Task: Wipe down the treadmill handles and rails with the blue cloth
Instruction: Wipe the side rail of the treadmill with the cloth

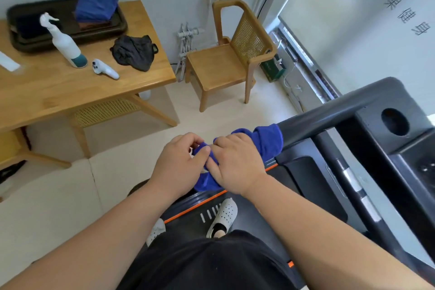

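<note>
Both forearms reach forward over the treadmill handle (pixel 329 113). The right hand (pixel 235 165) lies palm-down, its grip closed on the blue cloth (pixel 268 141), which is wrapped round the handle's near end. The left hand (pixel 179 165) pinches the cloth's loose end beside it, grip closed. Left of the handle, bare floor (pixel 58 195) lies open up to the wooden tabletop (pixel 58 87). Mirrored Chinese lettering (pixel 395 4) shows on the window above the handle.

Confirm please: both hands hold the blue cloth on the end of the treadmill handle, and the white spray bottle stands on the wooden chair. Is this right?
Not quite. The head view shows the white spray bottle standing on the wooden table, not the wooden chair. The rest holds: the left hand and right hand hold the blue cloth on the treadmill handle end.
</note>
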